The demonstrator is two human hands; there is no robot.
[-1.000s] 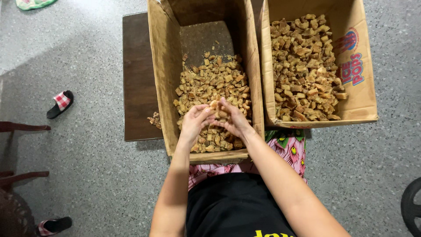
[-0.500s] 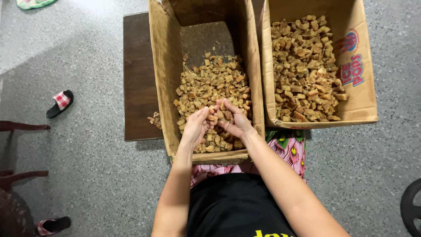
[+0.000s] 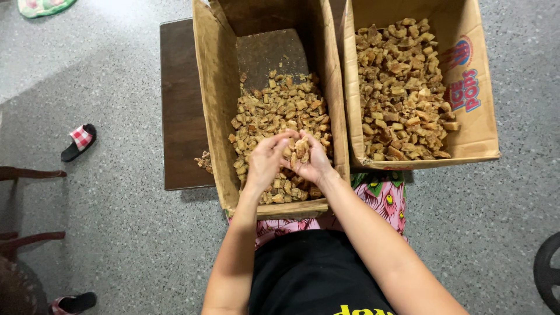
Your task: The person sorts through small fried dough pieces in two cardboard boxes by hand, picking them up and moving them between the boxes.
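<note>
Left hand (image 3: 265, 160): raised over the near end of the left cardboard box (image 3: 211, 105), fingers curled inward and closed around a brown chunk (image 3: 301, 147) held between both hands.
Right hand (image 3: 314, 164): pressed against the left hand, fingers bent and closed on the same chunk from the other side.
Chunk held: small, light brown, irregular; sits at the meeting point of the two hands, above the heap and not resting on it.
Left box contents: a heap of brown chunks (image 3: 280, 114) covering the near and middle part of the box floor; the far part of the floor shows bare cardboard.
Right cardboard box (image 3: 475, 128): stands just beside the left one, walls touching; holds a fuller heap of larger brown pieces (image 3: 402, 87).
Support: both boxes stand partly on a dark brown board (image 3: 178, 105) lying on the floor.
Spill: a few chunks (image 3: 203, 161) lie on the board outside the left box wall.
Floor (image 3: 116, 221): grey speckled surface.
Footwear: one sandal (image 3: 79, 142) with a red checked strap lies well apart to the left; another sandal (image 3: 73, 303) near the lower left corner.
Furniture: dark wooden chair parts (image 3: 26, 239) at the left edge.
Person: seated at the near end of the boxes, dark top and pink patterned garment (image 3: 382, 195).
</note>
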